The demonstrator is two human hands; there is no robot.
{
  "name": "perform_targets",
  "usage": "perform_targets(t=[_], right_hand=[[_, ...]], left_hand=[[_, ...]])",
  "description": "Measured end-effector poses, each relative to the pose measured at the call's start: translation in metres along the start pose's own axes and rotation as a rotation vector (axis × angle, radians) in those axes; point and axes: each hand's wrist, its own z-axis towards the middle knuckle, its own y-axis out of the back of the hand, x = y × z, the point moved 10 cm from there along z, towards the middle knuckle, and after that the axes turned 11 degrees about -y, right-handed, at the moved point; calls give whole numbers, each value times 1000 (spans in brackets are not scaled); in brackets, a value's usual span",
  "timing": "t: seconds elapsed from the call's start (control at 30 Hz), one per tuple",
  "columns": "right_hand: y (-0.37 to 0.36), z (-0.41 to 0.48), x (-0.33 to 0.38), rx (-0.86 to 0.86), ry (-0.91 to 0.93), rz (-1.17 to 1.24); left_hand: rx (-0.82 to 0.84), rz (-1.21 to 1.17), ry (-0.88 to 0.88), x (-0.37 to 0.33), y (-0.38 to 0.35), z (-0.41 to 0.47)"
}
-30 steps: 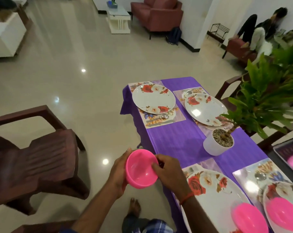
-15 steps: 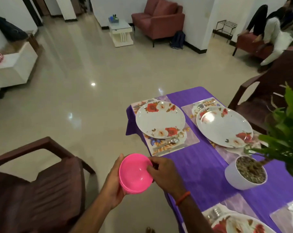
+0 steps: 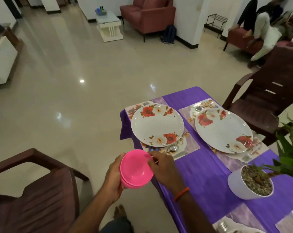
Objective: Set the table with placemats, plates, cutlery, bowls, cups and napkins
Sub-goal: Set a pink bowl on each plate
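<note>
- Pink bowls, at least two nested into a short stack, are held in the air in both hands. They sit just off the left edge of the table, above the floor, close to the near corner of the left placemat.
- The left hand cups the stack from the left and underneath, with its fingers wrapped around the outside.
- The right hand pinches the right rim of the top bowl between thumb and fingers. An orange band circles that wrist.
- The table is covered with a purple cloth.
- On the left placemat lies a white plate with red roses. A spoon rests on the mat at the plate's near side.
- To the right, a second placemat carries a matching plate.
- Nearer and further right, a white pot filled with pebbles stands on the cloth, with green leaves spreading to its right.
- A dark brown chair stands near left on the glossy floor, and another stands at the table's far right.
</note>
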Motion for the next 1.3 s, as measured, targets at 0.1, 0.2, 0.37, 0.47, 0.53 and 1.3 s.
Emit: perform_targets(t=[0.1, 0.2, 0.37, 0.47, 0.53, 1.3], right_hand=[[6, 24, 5, -53, -38, 8], [14, 48, 10, -99, -90, 87], [17, 83, 9, -138, -209, 248], [16, 102, 4, -187, -272, 248], [17, 112, -4, -205, -317, 205], [68, 210, -157, -508, -749, 83]], left_hand=[[41, 53, -48, -19, -2, 32], [50, 20, -4, -32, 0, 65], [89, 5, -13, -65, 15, 112], [74, -10, -12, -81, 33, 139], [67, -29, 4, -84, 40, 153], [220, -66, 56, -126, 3, 305]])
